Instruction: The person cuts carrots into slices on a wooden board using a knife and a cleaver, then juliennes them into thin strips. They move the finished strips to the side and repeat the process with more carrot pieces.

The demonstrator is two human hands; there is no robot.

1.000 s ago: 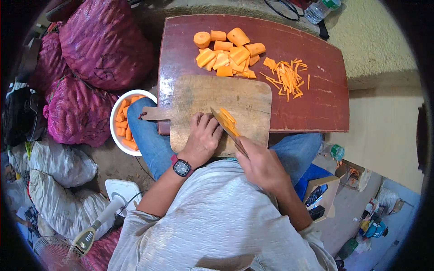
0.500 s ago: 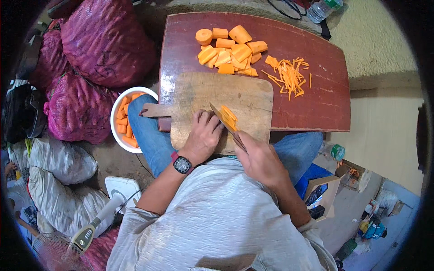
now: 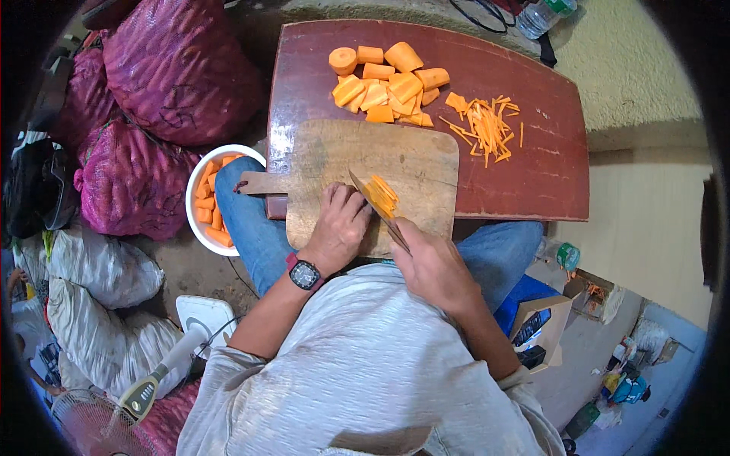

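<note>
A wooden cutting board point(image 3: 319, 152) lies partly on the red table and reaches over my lap. My right hand point(image 3: 433, 260) is closed round the handle of a knife point(image 3: 378, 207), its blade slanting up and left over the board. Thin carrot strips point(image 3: 382, 194) lie against the blade's right side. My left hand point(image 3: 339, 228), with a watch at the wrist, presses curled fingers down on the board just left of the blade. Whatever sits beneath those fingers is hidden. Behind the board are a pile of carrot chunks and slices point(image 3: 391, 85) and a heap of carrot sticks point(image 3: 488, 131).
The red table point(image 3: 532, 182) carries the board and carrots. A white tub point(image 3: 195, 220) of carrot pieces stands beside my left knee. Pink mesh sacks point(image 3: 179, 72) and white sacks point(image 3: 106, 270) crowd the left, with a fan point(image 3: 99, 418) below them. An open cardboard box point(image 3: 551, 330) stands at right.
The knife and both hands have shifted very slightly up and to the left. The left fingers stay beside the blade, and the carrot piles look the same.
</note>
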